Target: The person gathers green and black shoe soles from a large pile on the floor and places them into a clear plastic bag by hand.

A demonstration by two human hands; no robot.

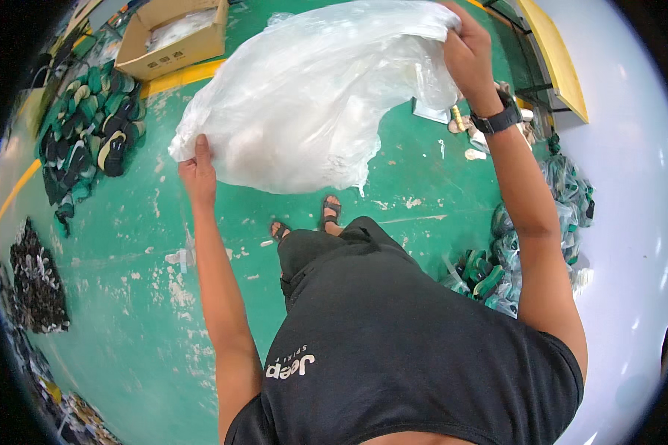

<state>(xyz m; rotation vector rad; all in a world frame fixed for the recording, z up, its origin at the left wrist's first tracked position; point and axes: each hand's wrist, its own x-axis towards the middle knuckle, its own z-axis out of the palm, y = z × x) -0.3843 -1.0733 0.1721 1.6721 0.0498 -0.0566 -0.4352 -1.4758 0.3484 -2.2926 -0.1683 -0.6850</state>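
The person stands on a green floor [148, 297] and holds a big clear plastic bag [312, 96] up in front of the chest, one hand at each end. The left hand [197, 174] pinches the bag's lower left edge, fingers curled shut on the film with the thumb pointing up along it. The right hand [466, 55], with a black watch [497, 119] on its wrist, grips the upper right edge, fingers closed over a gathered fold. The bag hangs between the two sets of fingers, sagging below and to the left of the right hand's grip, its ragged lower rim trailing just above the sandalled feet [304, 219].

To handle the bag well, it seems best that both hands keep to the rim and not the loose middle, and pull apart evenly so the film spreads without tearing; the thin plastic looks likely to slip if the pinch slackens.

Much cannot be read. Where the bag's mouth lies is unclear, and something pale shows through the film near the left fingers but cannot be identified. The right fingertips are buried in the fold. Beyond the left hand lies a pile of green and black sandals [89, 126] and a cardboard box [174, 37]; under the right forearm is a heap of bagged sandals [512, 259], partly cut off by the arm
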